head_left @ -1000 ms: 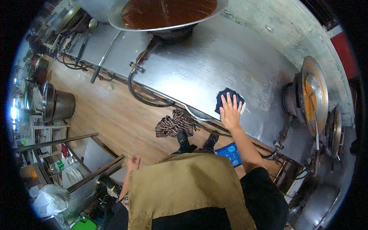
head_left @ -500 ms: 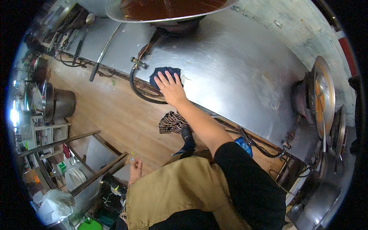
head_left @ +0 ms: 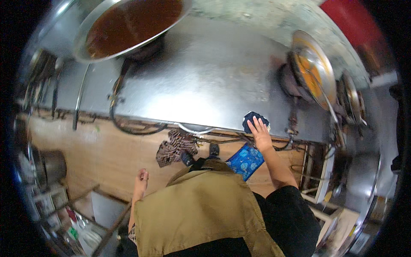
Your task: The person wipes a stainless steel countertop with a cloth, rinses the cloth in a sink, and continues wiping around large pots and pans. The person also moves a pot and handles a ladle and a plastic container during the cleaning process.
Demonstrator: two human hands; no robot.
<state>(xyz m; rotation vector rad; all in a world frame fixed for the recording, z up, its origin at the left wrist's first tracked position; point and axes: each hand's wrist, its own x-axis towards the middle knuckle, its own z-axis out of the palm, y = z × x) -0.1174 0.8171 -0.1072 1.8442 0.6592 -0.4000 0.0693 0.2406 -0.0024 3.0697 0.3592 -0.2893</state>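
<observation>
My right hand (head_left: 261,133) presses on a bunched dark cloth (head_left: 251,119) at the front edge of the steel counter (head_left: 192,92). Its fingers stretch over the cloth, and a pale bit shows at the cloth's side. Low at the left, over the floor, my left hand (head_left: 142,174) hangs with its fingers loosely curled; I see nothing in it. Beyond the right hand, a wok (head_left: 327,64) with orange liquid sits tilted on a burner, a ladle (head_left: 329,105) resting in it. A wide pan (head_left: 77,45) of reddish-brown liquid stands at the far left.
A gas hose (head_left: 117,124) loops off the counter's front edge at the left. Below the counter lie a patterned cloth (head_left: 171,147) and a blue patterned bag (head_left: 246,161). A long-handled tool (head_left: 78,98) lies across the counter edge. More pans (head_left: 352,96) stand at the right.
My right hand and the dark cloth have moved right along the counter's front edge, toward the wok. The view has shifted right too. My left hand still hangs low at the left.
</observation>
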